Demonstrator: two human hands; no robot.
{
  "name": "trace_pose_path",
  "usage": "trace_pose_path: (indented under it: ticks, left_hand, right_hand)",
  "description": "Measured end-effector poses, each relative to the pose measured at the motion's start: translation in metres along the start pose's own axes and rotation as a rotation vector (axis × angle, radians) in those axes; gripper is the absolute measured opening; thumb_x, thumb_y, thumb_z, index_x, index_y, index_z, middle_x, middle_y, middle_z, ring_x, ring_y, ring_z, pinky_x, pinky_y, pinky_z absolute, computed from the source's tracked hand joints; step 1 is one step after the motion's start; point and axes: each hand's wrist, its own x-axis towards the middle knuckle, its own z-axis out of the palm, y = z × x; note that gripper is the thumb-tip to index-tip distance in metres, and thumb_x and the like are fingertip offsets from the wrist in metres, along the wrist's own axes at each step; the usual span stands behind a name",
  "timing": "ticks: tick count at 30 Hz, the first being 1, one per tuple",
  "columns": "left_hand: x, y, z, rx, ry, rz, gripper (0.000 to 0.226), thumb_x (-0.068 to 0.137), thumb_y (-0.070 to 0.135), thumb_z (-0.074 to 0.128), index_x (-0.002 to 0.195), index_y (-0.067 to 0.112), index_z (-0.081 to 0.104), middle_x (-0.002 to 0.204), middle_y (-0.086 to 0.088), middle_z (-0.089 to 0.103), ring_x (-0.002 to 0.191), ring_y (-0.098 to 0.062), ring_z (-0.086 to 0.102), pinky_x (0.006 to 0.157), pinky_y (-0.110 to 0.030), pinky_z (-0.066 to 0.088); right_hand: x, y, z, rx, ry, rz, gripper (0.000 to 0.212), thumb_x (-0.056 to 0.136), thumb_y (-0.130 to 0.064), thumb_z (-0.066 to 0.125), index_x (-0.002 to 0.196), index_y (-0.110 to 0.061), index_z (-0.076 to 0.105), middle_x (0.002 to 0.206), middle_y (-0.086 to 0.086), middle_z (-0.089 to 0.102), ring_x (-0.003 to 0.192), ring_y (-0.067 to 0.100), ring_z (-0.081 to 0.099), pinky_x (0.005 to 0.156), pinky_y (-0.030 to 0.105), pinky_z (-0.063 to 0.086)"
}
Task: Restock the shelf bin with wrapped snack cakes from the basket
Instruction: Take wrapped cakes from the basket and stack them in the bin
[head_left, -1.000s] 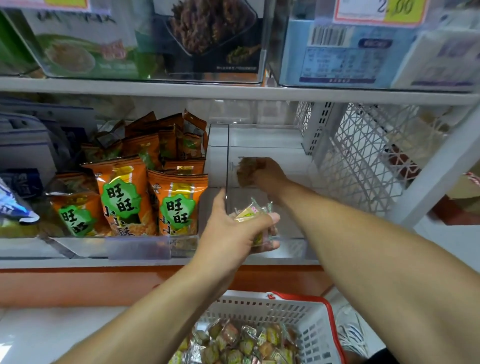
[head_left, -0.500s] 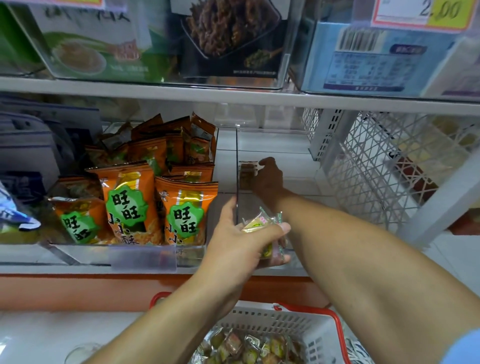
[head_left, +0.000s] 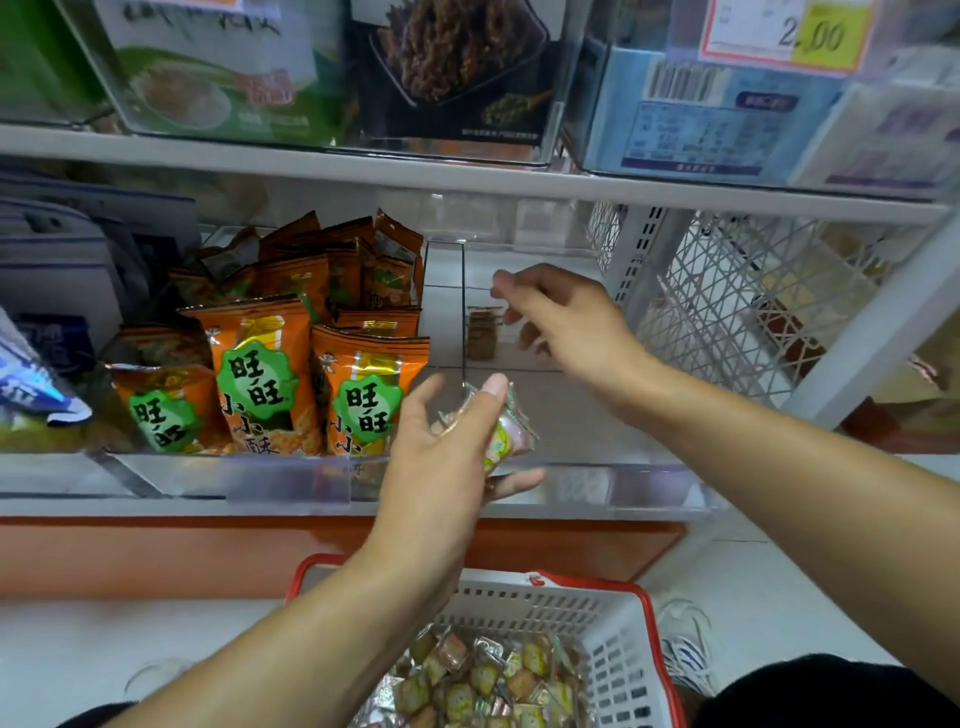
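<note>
The left hand (head_left: 441, 447) grips a small clutch of wrapped snack cakes (head_left: 501, 434) at the front lip of the clear shelf bin (head_left: 613, 480), fingers (head_left: 491, 392) curled over the top and thumb spread. The right hand (head_left: 566, 317) hovers deeper inside the bin, toward 12 o'clock from the left one, fingers loosely spread and holding nothing. Just at its 9 o'clock stands a short stack of placed cakes (head_left: 482, 332), upright against the bin's left wall. At 6 o'clock, below the shelf, the white basket (head_left: 613, 639) with its red rim holds the loose cakes (head_left: 483, 680).

These look light and soft — crinkly film over a crushable cake, so a firm squeeze would likely dent them. The film is probably slippery (several held together may slide against each other). I'd take each by its flat faces, not the sealed ends. Orange snack bags (head_left: 260, 379) fill the neighbouring bin at 9 o'clock.
</note>
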Motion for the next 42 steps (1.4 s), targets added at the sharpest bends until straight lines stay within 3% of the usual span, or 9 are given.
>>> trace_pose_path:
  ticks: [4, 8, 12, 18, 25, 29, 33, 36, 42]
  left_hand:
    - [-0.009, 0.008, -0.001, -0.011, -0.001, -0.004, 0.049, 0.095, 0.043, 0.063, 0.136, 0.017, 0.053, 0.111, -0.010, 0.070, 0.088, -0.018, 0.076, 0.067, -0.037, 0.062]
    - [-0.012, 0.016, 0.002, -0.234, 0.010, -0.081, 0.030, 0.106, 0.034, 0.048, 0.117, 0.010, 0.061, 0.095, -0.016, 0.078, 0.078, -0.028, 0.077, 0.065, -0.044, 0.064]
    - [-0.010, 0.017, -0.002, -0.276, 0.046, -0.104, 0.024, 0.106, 0.012, 0.044, 0.118, 0.005, 0.063, 0.115, -0.023, 0.072, 0.102, -0.036, 0.073, 0.081, -0.049, 0.063]
    - [-0.006, 0.016, -0.010, -0.150, 0.043, -0.034, 0.024, 0.106, 0.012, 0.048, 0.123, 0.012, 0.066, 0.114, -0.013, 0.074, 0.095, -0.020, 0.073, 0.081, -0.034, 0.062]
    - [-0.009, 0.010, -0.012, -0.080, -0.036, 0.021, 0.028, 0.097, 0.010, 0.060, 0.124, 0.017, 0.062, 0.114, -0.010, 0.075, 0.089, -0.019, 0.070, 0.072, -0.029, 0.058]
    - [-0.007, 0.014, -0.012, -0.130, -0.032, 0.021, 0.023, 0.104, 0.017, 0.051, 0.118, 0.012, 0.067, 0.103, -0.009, 0.075, 0.094, -0.019, 0.070, 0.086, -0.035, 0.057]
    - [-0.003, 0.013, -0.014, -0.108, -0.031, 0.024, 0.032, 0.108, 0.020, 0.039, 0.115, 0.009, 0.069, 0.115, -0.013, 0.075, 0.103, -0.023, 0.070, 0.098, -0.039, 0.055]
    - [-0.002, 0.009, -0.013, -0.034, -0.067, 0.020, 0.033, 0.109, 0.019, 0.038, 0.118, 0.010, 0.068, 0.114, -0.011, 0.076, 0.097, -0.019, 0.070, 0.086, -0.032, 0.057]
    - [0.003, 0.006, -0.010, 0.254, -0.083, 0.245, 0.029, 0.109, 0.018, 0.043, 0.115, 0.025, 0.070, 0.118, 0.005, 0.074, 0.112, -0.016, 0.069, 0.098, -0.038, 0.053]
  right_hand:
    - [-0.070, -0.030, -0.015, -0.220, -0.310, -0.102, 0.052, 0.065, -0.067, 0.078, 0.110, -0.043, 0.066, 0.093, -0.014, 0.068, 0.068, -0.002, 0.060, 0.065, 0.023, 0.053]
    - [-0.089, -0.017, -0.005, -0.063, -0.234, 0.044, 0.041, 0.071, -0.021, 0.090, 0.107, -0.025, 0.071, 0.082, -0.007, 0.067, 0.064, 0.011, 0.064, 0.070, 0.045, 0.062]
    - [-0.092, -0.003, -0.010, 0.252, -0.152, 0.142, 0.035, 0.076, 0.001, 0.082, 0.105, -0.016, 0.073, 0.095, 0.006, 0.073, 0.074, 0.013, 0.066, 0.070, 0.027, 0.058]
    - [-0.099, 0.006, -0.016, 0.377, -0.165, 0.256, 0.046, 0.065, -0.009, 0.084, 0.109, -0.016, 0.072, 0.108, 0.011, 0.068, 0.091, 0.019, 0.059, 0.096, 0.035, 0.053]
    - [-0.104, 0.005, 0.000, 0.333, -0.172, 0.243, 0.046, 0.072, 0.002, 0.085, 0.113, -0.012, 0.068, 0.110, 0.015, 0.068, 0.077, 0.021, 0.067, 0.087, 0.036, 0.059]
    - [-0.101, 0.007, -0.004, 0.383, -0.213, 0.247, 0.041, 0.070, 0.002, 0.084, 0.103, -0.008, 0.062, 0.091, 0.002, 0.072, 0.077, 0.016, 0.071, 0.074, 0.028, 0.059]
    - [-0.098, 0.012, -0.009, 0.569, -0.242, 0.293, 0.057, 0.067, -0.007, 0.084, 0.120, -0.011, 0.062, 0.112, 0.014, 0.073, 0.099, 0.026, 0.073, 0.083, 0.034, 0.059]
    - [-0.097, 0.013, -0.008, 0.554, -0.310, 0.243, 0.059, 0.075, -0.004, 0.079, 0.130, -0.019, 0.064, 0.117, 0.008, 0.074, 0.108, 0.021, 0.071, 0.092, 0.030, 0.057]
    - [-0.086, 0.013, -0.016, 0.463, -0.270, 0.209, 0.057, 0.061, -0.006, 0.085, 0.112, -0.017, 0.063, 0.115, 0.002, 0.073, 0.103, 0.024, 0.072, 0.095, 0.032, 0.056]
